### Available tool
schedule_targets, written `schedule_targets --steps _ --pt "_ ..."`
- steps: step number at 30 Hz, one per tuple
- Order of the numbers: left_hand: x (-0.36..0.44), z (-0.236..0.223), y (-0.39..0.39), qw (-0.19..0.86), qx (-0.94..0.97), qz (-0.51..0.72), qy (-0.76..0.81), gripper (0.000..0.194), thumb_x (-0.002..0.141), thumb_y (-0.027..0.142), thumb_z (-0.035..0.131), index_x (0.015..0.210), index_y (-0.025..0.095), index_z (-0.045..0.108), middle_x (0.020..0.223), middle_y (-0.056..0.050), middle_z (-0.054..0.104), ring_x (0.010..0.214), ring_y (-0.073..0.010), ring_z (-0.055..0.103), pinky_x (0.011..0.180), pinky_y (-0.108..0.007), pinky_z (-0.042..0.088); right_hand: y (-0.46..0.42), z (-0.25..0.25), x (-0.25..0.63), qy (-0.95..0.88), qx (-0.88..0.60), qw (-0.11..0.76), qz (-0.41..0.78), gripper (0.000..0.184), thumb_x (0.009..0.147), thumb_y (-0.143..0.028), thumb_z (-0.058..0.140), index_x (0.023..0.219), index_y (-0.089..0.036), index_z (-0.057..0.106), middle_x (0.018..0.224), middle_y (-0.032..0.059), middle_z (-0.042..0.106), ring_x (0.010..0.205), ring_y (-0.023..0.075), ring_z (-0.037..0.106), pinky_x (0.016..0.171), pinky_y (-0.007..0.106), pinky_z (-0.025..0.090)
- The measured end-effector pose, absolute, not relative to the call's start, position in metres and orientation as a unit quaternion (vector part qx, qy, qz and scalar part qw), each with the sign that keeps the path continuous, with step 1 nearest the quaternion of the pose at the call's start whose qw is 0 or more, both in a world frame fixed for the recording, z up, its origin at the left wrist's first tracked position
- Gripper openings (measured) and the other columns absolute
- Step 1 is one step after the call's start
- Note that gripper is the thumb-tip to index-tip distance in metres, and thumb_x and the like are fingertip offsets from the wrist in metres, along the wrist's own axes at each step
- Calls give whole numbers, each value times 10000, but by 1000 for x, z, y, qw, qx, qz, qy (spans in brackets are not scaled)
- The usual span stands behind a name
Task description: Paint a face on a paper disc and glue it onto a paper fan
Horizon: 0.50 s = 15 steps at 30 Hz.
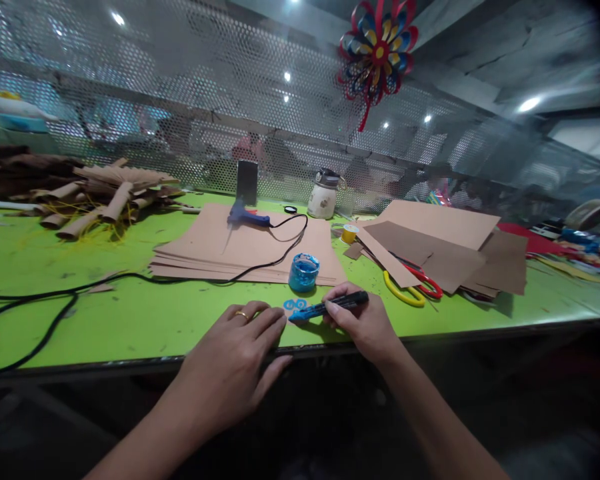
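Observation:
Held in my right hand (363, 323) is a black marker pen (330, 305), its tip end smeared with blue. The tip points left, at a small piece of brown paper (289, 312) that bears two blue ring marks (295, 304). My left hand (237, 350) lies at the table's front edge, fingers outstretched and fingertips at the left side of that paper; a ring is on one finger. Just behind the paper stands an uncapped jar of blue paint (303, 273), streaked with blue outside.
Behind the jar, a blue glue gun (247, 217) lies on stacked brown paper (195, 247), its black cord (145, 275) trailing left. To the right are scissors (405, 290), a yellow spool (349, 233) and brown sheets (440, 227). A bottle (324, 195) and paper tubes (85, 220) stand farther back.

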State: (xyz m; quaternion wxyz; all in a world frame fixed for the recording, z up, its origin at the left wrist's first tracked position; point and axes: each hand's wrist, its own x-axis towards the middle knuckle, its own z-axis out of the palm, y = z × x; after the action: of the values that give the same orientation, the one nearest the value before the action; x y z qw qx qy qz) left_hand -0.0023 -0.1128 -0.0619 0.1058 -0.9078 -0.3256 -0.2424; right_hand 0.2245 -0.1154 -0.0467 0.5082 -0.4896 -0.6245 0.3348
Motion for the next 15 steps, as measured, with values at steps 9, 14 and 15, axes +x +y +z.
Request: schedule_targets --steps 9,14,15 --pt "-2 -62 -113 104 -910 -235 -326 388 903 316 523 1254 153 552 1225 -82 625 1106 -288 502 926 -464 407 -115 -51 230 -620 -509 505 319 66 748 -231 636 781 -177 654 625 -12 599 578 137 550 543 246 404" --pt "-3 -62 -113 105 -909 -239 -326 394 893 311 539 1254 151 549 1227 -86 624 1105 -287 506 931 -466 405 -116 -48 228 -612 -483 528 335 93 751 -214 624 838 -183 641 686 -14 605 608 128 554 588 247 431" --pt "-3 -63 -113 104 -909 -239 -325 393 893 311 540 1251 150 550 1228 -86 624 1104 -286 505 932 -465 404 -116 -47 227 -611 -480 531 337 105 747 -211 626 848 -185 637 697 -15 606 612 128 556 593 248 436"
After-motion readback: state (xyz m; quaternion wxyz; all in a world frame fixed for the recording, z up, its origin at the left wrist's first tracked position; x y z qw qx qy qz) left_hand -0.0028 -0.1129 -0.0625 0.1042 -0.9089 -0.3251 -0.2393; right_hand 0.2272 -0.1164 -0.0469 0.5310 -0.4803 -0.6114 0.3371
